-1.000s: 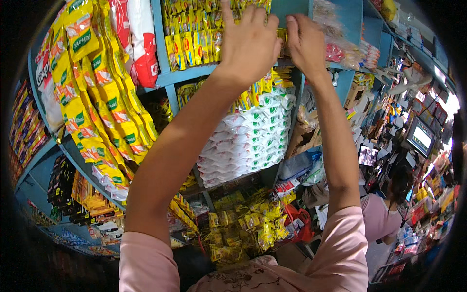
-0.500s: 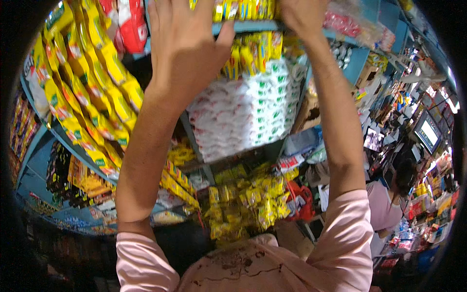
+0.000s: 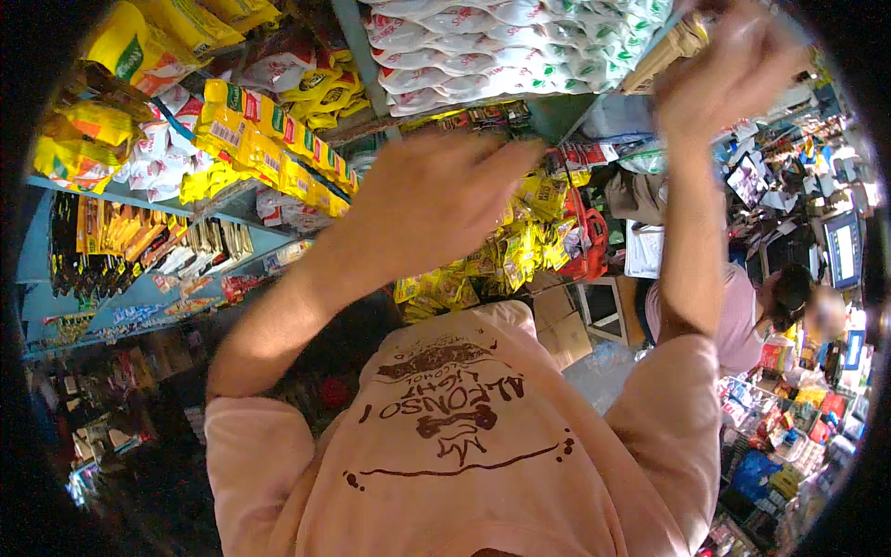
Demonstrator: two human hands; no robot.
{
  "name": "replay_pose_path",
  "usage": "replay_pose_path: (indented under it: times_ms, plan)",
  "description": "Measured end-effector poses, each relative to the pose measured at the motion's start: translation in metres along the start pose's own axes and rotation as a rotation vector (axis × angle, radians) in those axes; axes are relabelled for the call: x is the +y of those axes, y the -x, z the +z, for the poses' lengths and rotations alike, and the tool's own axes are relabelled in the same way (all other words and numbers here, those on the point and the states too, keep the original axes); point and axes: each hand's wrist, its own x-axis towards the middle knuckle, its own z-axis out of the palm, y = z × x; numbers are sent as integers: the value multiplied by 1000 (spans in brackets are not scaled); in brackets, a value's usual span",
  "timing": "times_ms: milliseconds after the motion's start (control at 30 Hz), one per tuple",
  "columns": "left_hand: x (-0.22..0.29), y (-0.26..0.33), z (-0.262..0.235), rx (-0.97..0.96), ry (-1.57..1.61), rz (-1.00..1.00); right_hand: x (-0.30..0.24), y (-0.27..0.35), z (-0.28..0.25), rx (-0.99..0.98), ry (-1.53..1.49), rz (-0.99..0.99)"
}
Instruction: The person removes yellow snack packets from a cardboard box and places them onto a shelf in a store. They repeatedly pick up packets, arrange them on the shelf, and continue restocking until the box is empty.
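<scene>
My left hand is raised in front of my chest, blurred, its fingers stretched to the right and nothing visible in them. Behind and below it hang bunches of yellow sachets; I cannot tell whether the hand touches any. Strips of yellow packets run along a shelf edge to its left. My right hand is up at the far right, heavily smeared, so its grip cannot be made out. Nearest to it are a brown cardboard piece and stacked white sachets.
Blue shelves on the left hold black and orange packets. A red bag hangs beyond the yellow sachets, above cardboard boxes. At right, a person in a pink shirt is near a monitor and crowded goods.
The view has tipped downward, bringing more of my shirt into sight. Both hands have left the upper shelf: the left came down and turned rightward, the right swung out to the right.
</scene>
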Motion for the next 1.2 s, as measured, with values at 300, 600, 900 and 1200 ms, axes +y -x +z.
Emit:
replay_pose_path:
  times_ms: [300, 600, 900, 1200]
  plan:
    - [-107, 213, 171, -145, 131, -1025, -145, 342, 6, -1161, -143, 1165]
    - [-95, 191, 187, 30, 712, -1497, -216, 318, 8, -1077, -194, 1193]
    - [-27, 212, 103, 265, 1463, -1307, -191, 223, -67, -1120, -607, 1058]
    - [-12, 187, 71, -136, 1306, -1043, -130, 160, -41, -1882, -617, 713]
